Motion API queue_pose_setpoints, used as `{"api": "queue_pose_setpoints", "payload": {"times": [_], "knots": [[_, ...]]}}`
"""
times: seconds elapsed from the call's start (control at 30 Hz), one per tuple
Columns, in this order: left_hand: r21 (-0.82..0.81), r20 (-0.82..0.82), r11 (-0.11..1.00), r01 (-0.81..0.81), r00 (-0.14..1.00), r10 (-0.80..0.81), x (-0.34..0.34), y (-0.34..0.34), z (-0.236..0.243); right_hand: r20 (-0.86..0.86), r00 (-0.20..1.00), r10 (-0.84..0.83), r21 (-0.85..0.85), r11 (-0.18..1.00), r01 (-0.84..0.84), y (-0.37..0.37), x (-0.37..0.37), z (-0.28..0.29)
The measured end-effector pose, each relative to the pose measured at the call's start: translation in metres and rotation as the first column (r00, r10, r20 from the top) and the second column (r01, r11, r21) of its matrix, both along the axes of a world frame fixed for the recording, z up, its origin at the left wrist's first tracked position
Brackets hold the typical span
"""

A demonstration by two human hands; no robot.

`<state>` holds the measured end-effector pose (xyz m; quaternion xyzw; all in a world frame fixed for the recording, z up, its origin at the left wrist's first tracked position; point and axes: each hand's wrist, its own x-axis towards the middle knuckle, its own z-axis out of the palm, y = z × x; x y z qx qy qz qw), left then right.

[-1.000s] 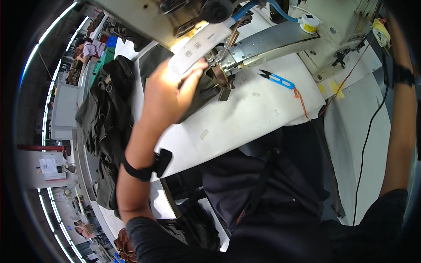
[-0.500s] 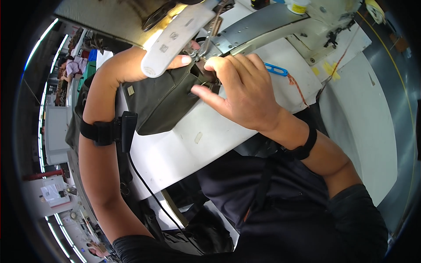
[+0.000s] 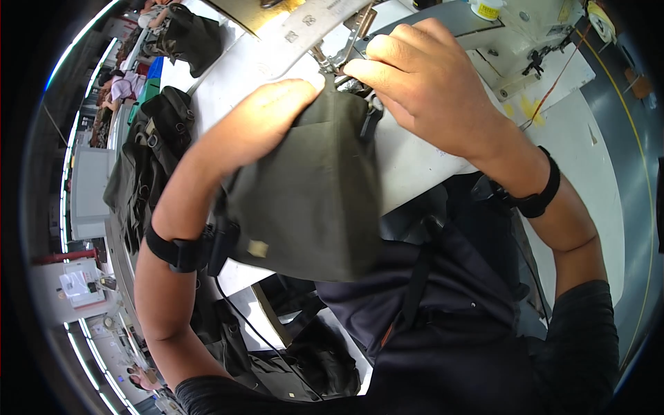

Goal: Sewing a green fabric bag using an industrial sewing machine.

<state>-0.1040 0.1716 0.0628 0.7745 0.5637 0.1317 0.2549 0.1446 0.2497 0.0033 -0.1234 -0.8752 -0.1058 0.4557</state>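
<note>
A dark olive fabric bag [image 3: 297,187] hangs over the near edge of the white sewing table, its upper edge up by the sewing machine's needle area [image 3: 325,59]. My left hand [image 3: 270,117] is closed on the bag's upper left edge, thumb side toward the needle; its fingertips are partly hidden. To the right of the needle, my right hand [image 3: 432,86] is closed with curled fingers, thumb and index meeting near the bag's top corner. What lies between them is too small to make out. Dark straps or metal fittings [image 3: 370,111] show below that hand.
The sewing machine's white arm [image 3: 304,31] crosses above my left hand. More olive bags [image 3: 142,166] are heaped at the left, another bag [image 3: 187,41] lies farther back, and several [image 3: 297,370] are below the table edge. A small white tub [image 3: 487,8] stands at the back.
The bag has swung toward me and turned, its body now hanging lower. My left hand has come out from behind the machine arm; my right hand has risen to the right.
</note>
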Motion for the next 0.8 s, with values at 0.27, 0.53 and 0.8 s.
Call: {"api": "queue_pose_setpoints", "payload": {"times": [0.27, 0.53, 0.8], "knots": [[-0.31, 0.52, 0.834, -0.456, 0.653, 0.55, 0.038, -0.024, -0.014, 0.12, 0.993, -0.001, 0.13, 0.991, -0.015, 0.015, 0.007, 0.009], [0.153, 0.34, 0.896, -0.417, 0.874, 0.348, 0.039, -0.02, -0.017, -0.03, 0.986, -0.166, 0.209, 0.963, 0.168, 0.004, -0.003, 0.003], [-0.123, 0.571, 0.79, -0.601, 0.608, 0.551, 0.052, -0.023, -0.017, -0.064, 0.985, -0.16, 0.141, 0.976, 0.168, 0.003, -0.004, -0.009]]}}
